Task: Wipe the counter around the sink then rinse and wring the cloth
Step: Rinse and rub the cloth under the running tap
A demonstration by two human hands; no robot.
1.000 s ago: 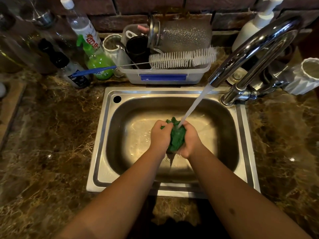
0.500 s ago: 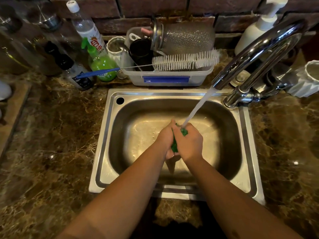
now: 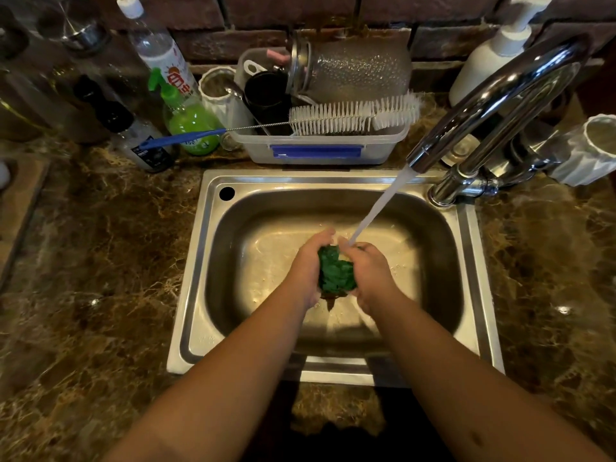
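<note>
A bunched green cloth (image 3: 335,275) is squeezed between both hands over the middle of the steel sink (image 3: 196,261). My left hand (image 3: 308,266) grips its left side and my right hand (image 3: 368,273) grips its right side. Water runs from the chrome tap (image 3: 493,105) in a slanted stream (image 3: 380,203) that lands on the cloth's top by my right fingers. Much of the cloth is hidden inside the two hands. Brown marble counter (image 3: 93,261) surrounds the sink.
Behind the sink stands a clear tub (image 3: 320,151) with a white bottle brush (image 3: 353,115), a glass jar and a black cup. Bottles and a green spray bottle (image 3: 190,121) crowd the back left. A soap dispenser (image 3: 490,51) and a white cup (image 3: 593,148) stand at the right.
The hands pressed together over the cloth, then parted a little, so more green cloth shows between them now. Water keeps running.
</note>
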